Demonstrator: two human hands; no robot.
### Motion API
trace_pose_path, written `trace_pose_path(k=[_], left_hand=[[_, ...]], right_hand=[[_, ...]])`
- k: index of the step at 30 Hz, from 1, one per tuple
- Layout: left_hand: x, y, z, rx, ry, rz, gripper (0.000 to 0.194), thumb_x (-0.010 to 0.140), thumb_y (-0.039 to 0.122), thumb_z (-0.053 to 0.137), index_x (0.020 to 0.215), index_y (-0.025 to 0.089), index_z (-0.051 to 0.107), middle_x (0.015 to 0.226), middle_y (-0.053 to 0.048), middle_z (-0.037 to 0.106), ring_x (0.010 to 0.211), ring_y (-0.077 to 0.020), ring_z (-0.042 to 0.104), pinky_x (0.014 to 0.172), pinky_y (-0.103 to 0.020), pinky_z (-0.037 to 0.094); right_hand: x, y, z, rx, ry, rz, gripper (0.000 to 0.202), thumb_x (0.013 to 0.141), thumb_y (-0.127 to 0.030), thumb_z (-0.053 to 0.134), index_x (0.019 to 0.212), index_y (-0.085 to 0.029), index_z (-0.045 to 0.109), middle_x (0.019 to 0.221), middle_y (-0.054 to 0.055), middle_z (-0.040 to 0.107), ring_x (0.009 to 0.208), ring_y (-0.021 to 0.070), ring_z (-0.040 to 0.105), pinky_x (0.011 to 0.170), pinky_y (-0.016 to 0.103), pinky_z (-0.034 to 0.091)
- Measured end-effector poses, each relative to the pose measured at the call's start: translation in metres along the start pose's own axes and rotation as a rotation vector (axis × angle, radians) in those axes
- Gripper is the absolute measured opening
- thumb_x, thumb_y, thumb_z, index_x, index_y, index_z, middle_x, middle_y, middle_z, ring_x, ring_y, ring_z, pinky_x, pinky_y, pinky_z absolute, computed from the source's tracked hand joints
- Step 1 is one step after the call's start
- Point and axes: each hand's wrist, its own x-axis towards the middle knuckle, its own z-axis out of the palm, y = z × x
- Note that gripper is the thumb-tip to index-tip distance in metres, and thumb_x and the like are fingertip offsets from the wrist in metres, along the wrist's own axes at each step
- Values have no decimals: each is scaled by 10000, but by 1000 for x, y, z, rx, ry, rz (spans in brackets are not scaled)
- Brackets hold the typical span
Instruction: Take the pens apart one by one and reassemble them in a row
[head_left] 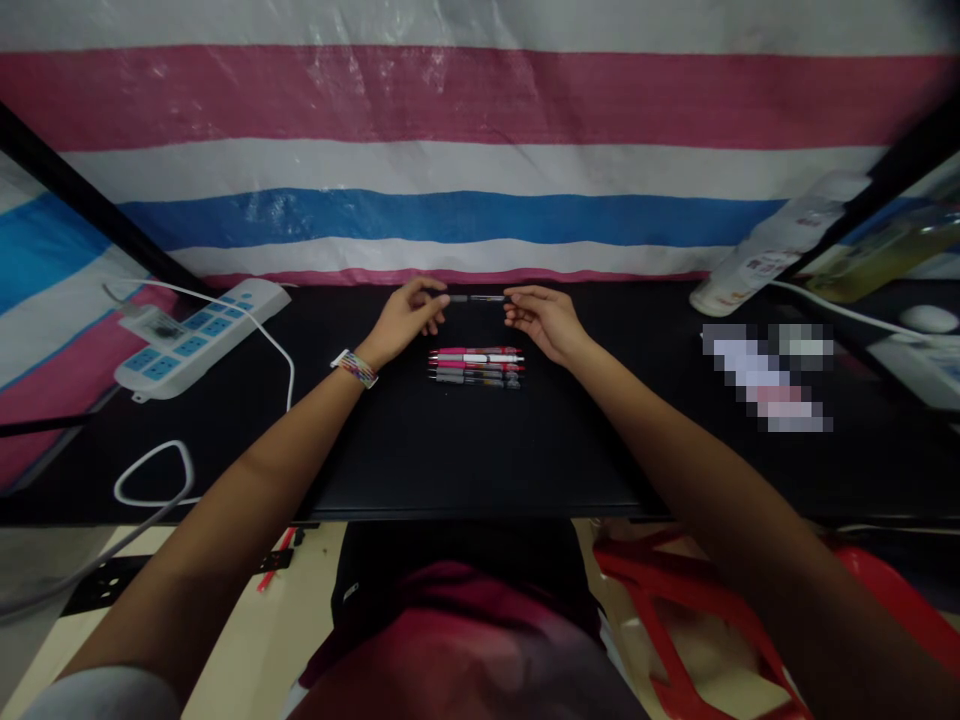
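Observation:
Near the back edge of the black table, a dark pen (478, 298) with a clear part lies level between my two hands. My left hand (411, 312) pinches its left end between thumb and forefinger. At the other end, the fingertips of my right hand (546, 318) close on the pen's tip. Just below the hands, several pens (475, 358) rest side by side in a row, some red and pink, one white, with grey and dark ones (474, 380) nearest me. A woven band (355, 367) circles my left wrist.
A white power strip (202, 340) with a plug and white cable (281, 350) lies at the left. On the right stand a pale bottle (772, 250) and a bottle of yellowish liquid (877, 262), near a blurred-out item (757, 375). A red plastic stool (660, 590) is below the table's edge (480, 513).

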Motion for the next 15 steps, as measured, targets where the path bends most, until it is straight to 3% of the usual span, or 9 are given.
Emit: trace_pose_path(k=[2, 6, 15], left_hand=[[1, -1, -1, 2, 3, 6, 154, 1021, 311, 820, 987, 188, 734, 710, 6, 713, 546, -85, 651, 538, -184, 511], [2, -1, -1, 84, 44, -32, 527, 1151, 413, 631, 680, 178, 662, 537, -1, 595, 486, -80, 586, 548, -196, 496], [6, 0, -2, 26, 166, -73, 364, 1103, 306, 723, 772, 179, 643, 681, -5, 673, 561, -79, 652, 538, -183, 502]], right_hand=[[0, 0, 0, 4, 6, 3, 104, 966, -101, 771, 937, -180, 832, 800, 39, 747, 752, 148, 694, 845, 340, 646], [0, -2, 1, 11, 18, 14, 129, 964, -91, 739, 933, -180, 827, 796, 34, 744, 747, 145, 689, 826, 325, 637], [0, -9, -3, 56, 88, 37, 182, 941, -69, 661, 898, -164, 811, 775, 38, 716, 724, 135, 657, 769, 291, 601]])
